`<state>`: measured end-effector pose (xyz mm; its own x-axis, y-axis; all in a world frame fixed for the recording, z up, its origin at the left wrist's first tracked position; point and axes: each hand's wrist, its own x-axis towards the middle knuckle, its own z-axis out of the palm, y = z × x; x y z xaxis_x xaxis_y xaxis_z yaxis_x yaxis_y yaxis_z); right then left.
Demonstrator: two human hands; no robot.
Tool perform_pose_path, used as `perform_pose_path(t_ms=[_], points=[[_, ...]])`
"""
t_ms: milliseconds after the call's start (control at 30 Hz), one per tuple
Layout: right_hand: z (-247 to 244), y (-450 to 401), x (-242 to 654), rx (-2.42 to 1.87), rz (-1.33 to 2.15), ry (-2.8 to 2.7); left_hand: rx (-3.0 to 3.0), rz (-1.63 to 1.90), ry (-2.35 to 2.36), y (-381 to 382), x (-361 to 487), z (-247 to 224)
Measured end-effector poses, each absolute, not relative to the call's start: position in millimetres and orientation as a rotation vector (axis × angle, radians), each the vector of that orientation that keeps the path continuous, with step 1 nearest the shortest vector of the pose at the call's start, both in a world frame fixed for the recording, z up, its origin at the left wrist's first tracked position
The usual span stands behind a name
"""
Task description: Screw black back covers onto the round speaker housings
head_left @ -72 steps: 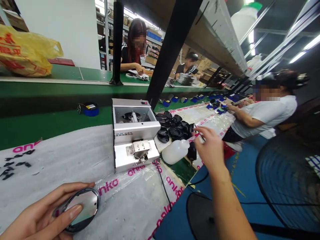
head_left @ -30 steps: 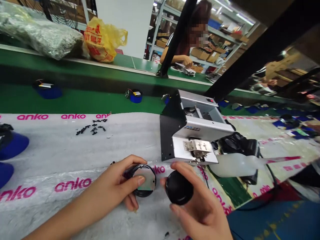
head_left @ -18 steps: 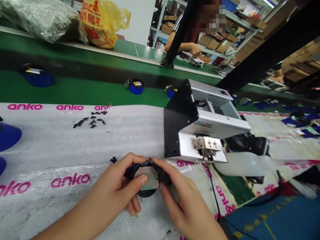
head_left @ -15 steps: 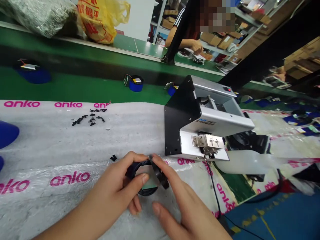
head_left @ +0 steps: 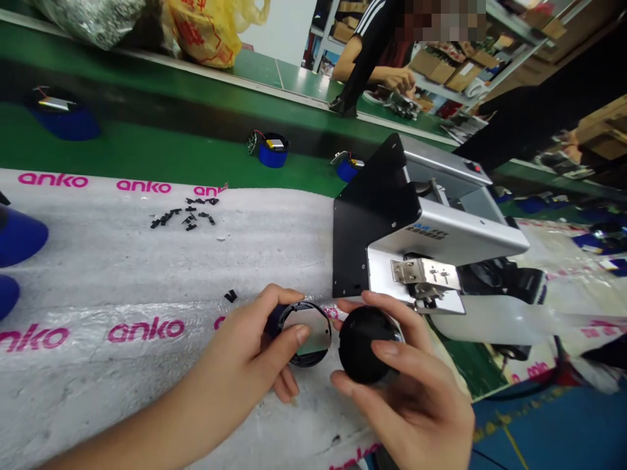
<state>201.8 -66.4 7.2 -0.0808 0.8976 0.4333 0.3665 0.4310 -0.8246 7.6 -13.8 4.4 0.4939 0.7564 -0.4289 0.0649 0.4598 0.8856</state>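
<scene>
Housing in the left hand, black cap in the right

I have the left hand (head_left: 245, 356) closed around a round housing (head_left: 313, 359), its thumb laid flat on the pale plate (head_left: 319, 331) inside the rim and two fingers showing curled beneath. The open side of the housing faces up towards my camera. Just beside it, I have the right hand (head_left: 421, 395) pinching a round black cap (head_left: 363, 346) by its edge, with one fingertip lying over the dark face. A narrow gap shows between the two parts, and I see them held side by side.

Right past the knuckles of the left hand, I make out a pair of black strips (head_left: 230, 296) on the printed plastic sheet (head_left: 279, 241); farther beyond that hand lie scattered black pieces (head_left: 170, 215). Well out to the left of it, two blue rounds (head_left: 19, 234) are cut off by my view.

Just beyond the right hand stands a silver and black machine (head_left: 470, 225), and to that hand's right I see a white bottle (head_left: 494, 320) lying on its side near some black parts (head_left: 531, 284).

Far ahead of both hands, a blue ring unit (head_left: 273, 155) sits on the green surface (head_left: 161, 150), with a yellow bag (head_left: 203, 32) farther off. A co-worker's hand (head_left: 401, 79) is on the far side, over small items I cannot make out.
</scene>
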Motion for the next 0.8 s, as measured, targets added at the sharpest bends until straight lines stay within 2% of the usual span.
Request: perform_pose_path(t_ms=[367, 800], points=[[-11, -72, 205, -1.063, 0.599, -1.688, 1.014, 0.535, 1.013, -12, 9, 2], [-7, -70, 202, -1.074, 0.541, -1.803, 1.002, 0.555, 0.990, -14, 11, 3]])
